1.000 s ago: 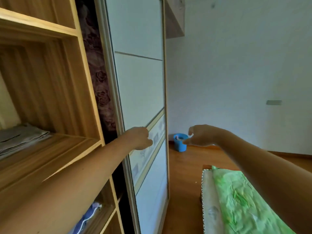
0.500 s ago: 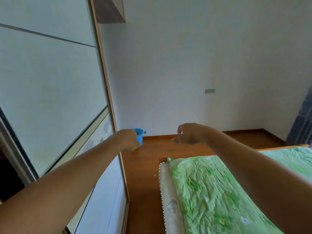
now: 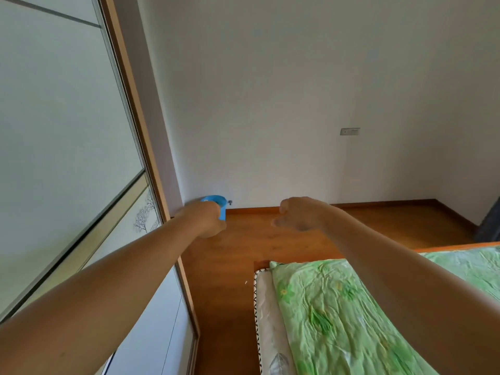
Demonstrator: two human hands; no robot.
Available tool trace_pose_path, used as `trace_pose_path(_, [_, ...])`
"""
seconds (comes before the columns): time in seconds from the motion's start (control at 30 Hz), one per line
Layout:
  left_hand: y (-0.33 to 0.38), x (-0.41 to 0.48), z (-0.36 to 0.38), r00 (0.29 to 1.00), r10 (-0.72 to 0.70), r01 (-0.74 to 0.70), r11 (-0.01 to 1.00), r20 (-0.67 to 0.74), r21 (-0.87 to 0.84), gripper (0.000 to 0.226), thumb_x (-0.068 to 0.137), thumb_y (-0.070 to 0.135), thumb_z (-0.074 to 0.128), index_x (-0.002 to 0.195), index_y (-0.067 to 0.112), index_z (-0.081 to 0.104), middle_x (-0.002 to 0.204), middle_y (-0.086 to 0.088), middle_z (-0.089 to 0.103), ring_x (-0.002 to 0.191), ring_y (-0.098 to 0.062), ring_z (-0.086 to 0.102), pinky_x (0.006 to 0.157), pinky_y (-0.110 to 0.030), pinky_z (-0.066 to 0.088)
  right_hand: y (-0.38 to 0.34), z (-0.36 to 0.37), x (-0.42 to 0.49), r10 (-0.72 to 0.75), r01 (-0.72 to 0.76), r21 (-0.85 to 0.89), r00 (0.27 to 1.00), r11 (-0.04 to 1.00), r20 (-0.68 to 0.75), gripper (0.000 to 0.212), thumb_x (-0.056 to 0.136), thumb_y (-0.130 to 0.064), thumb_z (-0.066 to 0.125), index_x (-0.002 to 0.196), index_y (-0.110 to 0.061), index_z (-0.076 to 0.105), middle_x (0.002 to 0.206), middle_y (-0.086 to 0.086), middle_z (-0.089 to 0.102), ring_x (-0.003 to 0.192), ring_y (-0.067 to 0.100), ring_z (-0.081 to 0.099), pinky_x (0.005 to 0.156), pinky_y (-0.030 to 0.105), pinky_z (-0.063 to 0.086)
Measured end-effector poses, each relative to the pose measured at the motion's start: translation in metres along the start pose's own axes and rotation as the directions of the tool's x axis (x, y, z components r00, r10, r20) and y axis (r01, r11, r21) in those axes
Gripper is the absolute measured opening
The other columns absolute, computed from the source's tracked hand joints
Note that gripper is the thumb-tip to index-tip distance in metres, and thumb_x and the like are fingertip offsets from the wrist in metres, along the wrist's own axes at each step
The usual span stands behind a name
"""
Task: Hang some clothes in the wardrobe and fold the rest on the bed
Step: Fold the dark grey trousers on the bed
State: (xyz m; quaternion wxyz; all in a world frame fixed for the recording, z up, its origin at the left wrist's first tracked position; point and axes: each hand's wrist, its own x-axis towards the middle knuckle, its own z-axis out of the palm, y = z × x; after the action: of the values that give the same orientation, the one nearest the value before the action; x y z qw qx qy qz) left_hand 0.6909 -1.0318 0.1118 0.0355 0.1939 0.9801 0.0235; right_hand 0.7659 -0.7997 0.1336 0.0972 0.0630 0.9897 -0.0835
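Clothes are nowhere to be seen at this instant: none on the bed [image 3: 266, 307] and none in the right hand, so their lie and long axis cannot be told. Both arms are stretched forward over the floor [image 3: 232, 280]. The right hand [image 3: 300, 215] is held loosely curled, fingers slack, with nothing in it. The left hand [image 3: 205, 220] is blurred, its back turned to the camera, in front of a blue bucket [image 3: 216, 199] by the far wall. Whether anything is gripped there cannot be told.

The wardrobe door [image 3: 67, 131] is seen close on the left, upright, its frosted face running along the strip of floor toward that wall. On the right, a green quilt [image 3: 338, 307] is spread flat and crumpled over the bed, its near edge running the same way as the door. The bed's own length cannot be settled from this corner.

The step in hand is judged to be a turn toward the garments. The next garment is best taken by shoulders or waistband in both hands, shaken out, and laid flat on the quilt, well inside the edge.
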Motion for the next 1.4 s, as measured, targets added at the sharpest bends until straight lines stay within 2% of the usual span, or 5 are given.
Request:
trace_pose_path(0.4, [-0.022,0.225,0.017,0.989,0.057,-0.065,0.996,0.139,0.056,0.033,0.096,0.032,0.049,0.109,0.005,0.065,0.113,-0.018,0.064,0.1,-0.031,0.064,0.082,-0.037,0.05,0.023,-0.001,0.211,0.15,-0.15,0.018,0.989,0.989,0.0,0.058,0.094,-0.05,0.058,0.142,-0.018,0.049,0.135,0.004,0.058,0.106,0.022,0.054,0.085,0.035,0.047])
trace_pose_path(0.6, [-0.015,0.331,0.021,0.984,0.089,-0.101,0.992,0.153,0.069,0.022,0.095,0.034,0.048,0.096,0.013,0.056,0.084,-0.006,0.056,0.077,-0.021,0.055,0.068,-0.032,0.043,0.061,-0.019,0.293,0.222,-0.223,0.055,0.975,0.973,0.026,0.064,0.096,-0.052,0.056,0.148,-0.016,0.044,0.142,0.008,0.055,0.121,0.028,0.055,0.088,0.035,0.046])
trace_pose_path(0.73, [-0.007,0.406,0.034,0.977,0.12,-0.12,0.993,0.176,-0.01,0.025,0.095,0.03,0.05,0.103,0.011,0.062,0.102,-0.014,0.065,0.092,-0.026,0.064,0.075,-0.033,0.048,0.098,-0.021,0.356,0.263,-0.264,0.074,0.964,0.962,0.019,0.07,0.094,-0.054,0.057,0.152,-0.017,0.04,0.151,0.008,0.049,0.134,0.031,0.048,0.105,0.043,0.046])
trace_pose_path(1.07, [0.014,0.608,0.05,0.969,0.22,-0.218,0.975,0.111,-0.034,0.027,0.094,0.036,0.051,0.114,0.022,0.061,0.107,0.001,0.064,0.095,-0.018,0.061,0.088,-0.04,0.055,0.179,-0.028,0.539,0.316,-0.316,0.149,0.949,0.937,0.023,0.069,0.092,-0.059,0.058,0.148,-0.022,0.045,0.148,0.004,0.052,0.132,0.028,0.052,0.102,0.044,0.049])
trace_pose_path(1.4, [0.022,0.826,0.082,0.924,0.374,-0.375,0.927,0.074,-0.007,0.031,0.092,0.041,0.052,0.116,0.024,0.063,0.102,0.005,0.062,0.083,-0.015,0.054,0.064,-0.027,0.041,0.227,-0.037,0.685,0.428,-0.421,0.183,0.904,0.888,0.0,0.063,0.092,-0.057,0.061,0.142,-0.02,0.052,0.142,0.003,0.058,0.128,0.025,0.056,0.098,0.04,0.052])
